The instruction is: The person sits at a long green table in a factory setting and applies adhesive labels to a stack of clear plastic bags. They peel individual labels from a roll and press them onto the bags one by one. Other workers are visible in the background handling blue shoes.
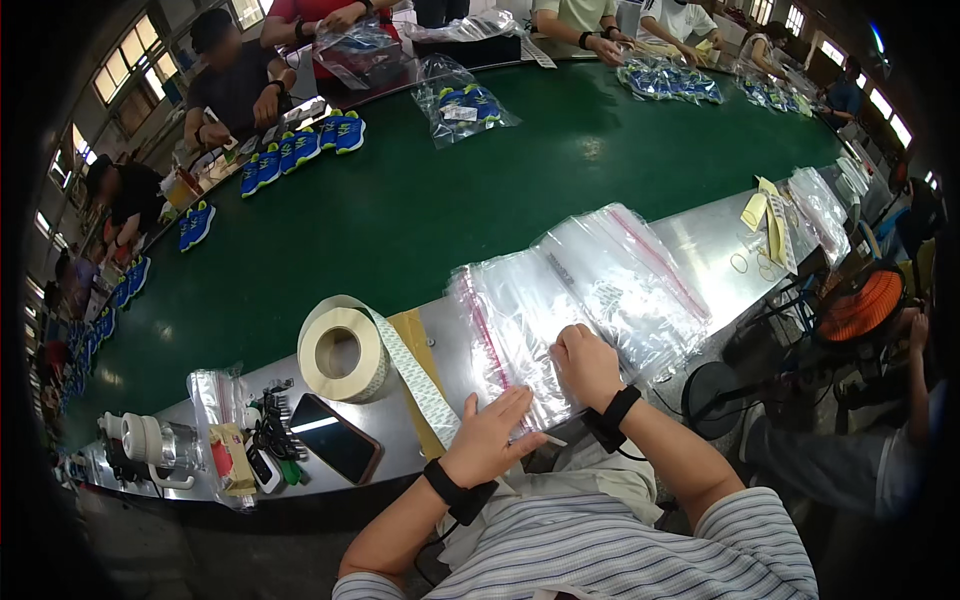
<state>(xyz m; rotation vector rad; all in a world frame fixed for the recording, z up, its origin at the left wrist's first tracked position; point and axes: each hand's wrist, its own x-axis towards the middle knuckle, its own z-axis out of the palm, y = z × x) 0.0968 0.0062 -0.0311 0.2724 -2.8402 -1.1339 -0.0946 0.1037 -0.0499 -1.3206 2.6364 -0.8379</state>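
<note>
Clear plastic bags (535, 300) lie overlapped on the steel tabletop (730, 258), right under both hands. Left grip (495, 432) rests on the near end, fingers extended, thumb apart; right grip (587, 368) is curled over the plastic — can't tell if either pinches anything. Markings: pink stripes on the bags, small repeated print on the strip (425, 388) off the label roll (374, 374), white label (460, 113) on the bagged blue shoes (483, 101) — print too small to read.
</note>
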